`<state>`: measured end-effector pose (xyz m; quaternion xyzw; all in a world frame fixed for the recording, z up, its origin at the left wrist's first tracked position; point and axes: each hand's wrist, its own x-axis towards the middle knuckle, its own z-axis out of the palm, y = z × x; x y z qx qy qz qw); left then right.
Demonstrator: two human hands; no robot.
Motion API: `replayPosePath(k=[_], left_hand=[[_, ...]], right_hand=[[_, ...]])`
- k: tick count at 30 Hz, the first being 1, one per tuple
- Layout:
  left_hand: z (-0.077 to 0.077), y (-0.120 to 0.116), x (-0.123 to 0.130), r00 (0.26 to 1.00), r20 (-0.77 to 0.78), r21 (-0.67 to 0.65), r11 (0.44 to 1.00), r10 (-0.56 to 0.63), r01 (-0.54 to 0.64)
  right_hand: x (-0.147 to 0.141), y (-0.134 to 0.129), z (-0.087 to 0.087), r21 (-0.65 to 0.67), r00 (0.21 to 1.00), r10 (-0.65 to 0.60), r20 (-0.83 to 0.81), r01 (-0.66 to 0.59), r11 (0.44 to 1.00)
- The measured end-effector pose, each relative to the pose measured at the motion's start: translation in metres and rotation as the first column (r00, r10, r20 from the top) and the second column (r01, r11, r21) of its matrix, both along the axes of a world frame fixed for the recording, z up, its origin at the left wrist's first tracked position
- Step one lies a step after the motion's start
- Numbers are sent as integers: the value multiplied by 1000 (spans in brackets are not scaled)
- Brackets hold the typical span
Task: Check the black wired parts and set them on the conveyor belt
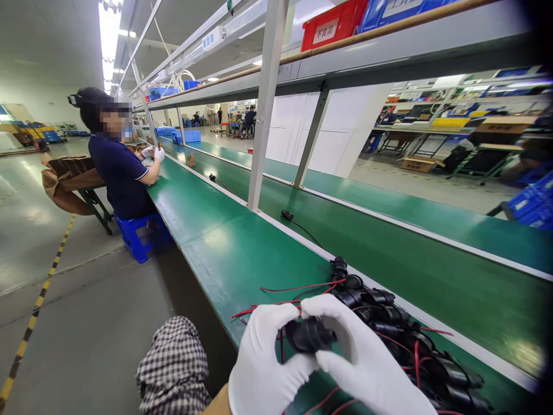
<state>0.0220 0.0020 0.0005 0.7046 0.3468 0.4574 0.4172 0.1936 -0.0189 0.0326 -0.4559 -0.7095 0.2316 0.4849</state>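
Observation:
A black cylindrical part with red wires (309, 335) is held between my two white-gloved hands, just above the green bench. My left hand (263, 360) curls around its left end, thumb and fingers closed on it. From the other side my right hand (360, 351) grips the same part, its fingertips over the top and thumb below. Beside my right hand lies a heap of similar black parts (389, 314), with thin red wires (298, 288) trailing from them across the bench. What the gloves cover of the held part is hidden.
The green bench (207, 230) runs forward alongside a conveyor surface (380, 242), where a black plug-like piece with a cord (287, 215) lies. A white post (263, 109) rises between them. A co-worker (118, 167) sits farther along. Overhead, the shelf carries a red bin (332, 26).

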Motion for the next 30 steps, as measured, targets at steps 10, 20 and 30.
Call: replayPosePath(k=[10,20,30], left_hand=[[16,3,-4,981,187,-335,936,-44,106],[-14,4,8,512,850,-386,509,-128,769],[-5,-10,13,209,975,-213,49,68,976]], right_hand=[[-2,5,-4,-360,910,35,-413,-199,911],[-7,9,0,-374,850,117,-513,-344,861],[-7,4,1,-402,934,126,-334,-262,878]])
